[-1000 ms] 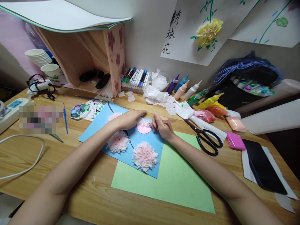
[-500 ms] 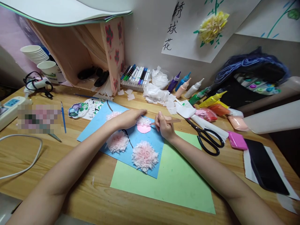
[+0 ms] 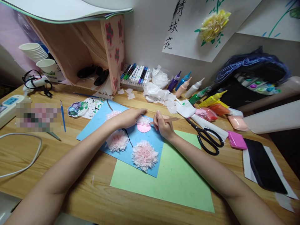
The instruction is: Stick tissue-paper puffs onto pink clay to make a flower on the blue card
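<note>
My left hand (image 3: 131, 117) lies flat with fingers stretched out on a sheet of blue paper (image 3: 153, 137), beside a pink clay disc (image 3: 143, 128). Ruffled pale tissue covers the disc's upper part. In my closed right hand (image 3: 164, 127) is a thin brown stick (image 3: 172, 119), its tip at the disc's right edge. Pink-white tissue flowers sit on the blue sheet: one at lower right (image 3: 145, 155), one at lower left (image 3: 117, 140), and another (image 3: 113, 114) partly behind my left hand. Dark painted stems run between them. Under the blue sheet lies green paper (image 3: 182, 184).
Black scissors (image 3: 209, 140) and a pink clay packet (image 3: 237, 140) lie to the right, near a black phone (image 3: 266, 165). Behind stand glue bottles (image 3: 182, 89), crumpled white tissue (image 3: 154, 92) and markers (image 3: 137, 74). A blue brush (image 3: 63, 116) and white cable (image 3: 38, 150) are left.
My right hand and the brown stick have shifted very slightly left. My left hand stays in place on the blue paper, and the flowers look the same.
</note>
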`<state>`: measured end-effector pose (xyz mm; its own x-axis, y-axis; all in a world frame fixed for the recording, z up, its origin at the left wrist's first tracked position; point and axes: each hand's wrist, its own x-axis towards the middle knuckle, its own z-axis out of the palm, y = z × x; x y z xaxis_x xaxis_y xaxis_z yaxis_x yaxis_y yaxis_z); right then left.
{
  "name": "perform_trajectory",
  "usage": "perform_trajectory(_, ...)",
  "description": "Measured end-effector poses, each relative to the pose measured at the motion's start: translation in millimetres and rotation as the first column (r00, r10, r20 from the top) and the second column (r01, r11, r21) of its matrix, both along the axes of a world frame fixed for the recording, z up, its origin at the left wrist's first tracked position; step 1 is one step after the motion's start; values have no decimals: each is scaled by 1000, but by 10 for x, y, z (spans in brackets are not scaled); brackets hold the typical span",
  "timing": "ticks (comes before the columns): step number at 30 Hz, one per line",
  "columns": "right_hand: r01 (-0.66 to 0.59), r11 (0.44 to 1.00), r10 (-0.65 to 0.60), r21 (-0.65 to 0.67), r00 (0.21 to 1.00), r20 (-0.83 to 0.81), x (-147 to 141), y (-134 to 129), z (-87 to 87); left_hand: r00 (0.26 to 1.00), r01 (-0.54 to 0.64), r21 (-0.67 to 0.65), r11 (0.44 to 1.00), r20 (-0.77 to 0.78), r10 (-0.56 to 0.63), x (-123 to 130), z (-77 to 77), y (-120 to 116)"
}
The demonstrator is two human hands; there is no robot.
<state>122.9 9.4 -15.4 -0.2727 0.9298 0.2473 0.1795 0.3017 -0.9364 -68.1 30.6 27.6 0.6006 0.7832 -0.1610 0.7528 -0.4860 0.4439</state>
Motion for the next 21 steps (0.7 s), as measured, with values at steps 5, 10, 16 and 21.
perform_trajectory(5,-19,999,17,30,999,50,-20,-4,7,1000,2,20,1000,1,-2,-3,-8,1)
perform_trajectory(10,-34,997,29,65,997,66,-42,-12,-6,1000,-3,10,1000,-6,3,0,-3,0)
perform_trajectory(16,41,993,-46,110,998,52,-17,-1,-24,1000,-2,12,1000,12,2,-8,-21,8)
perform_trajectory(21,33,991,-46,129,993,105,-11,6,-24,1000,-4,4,1000,10,4,-1,-7,2)
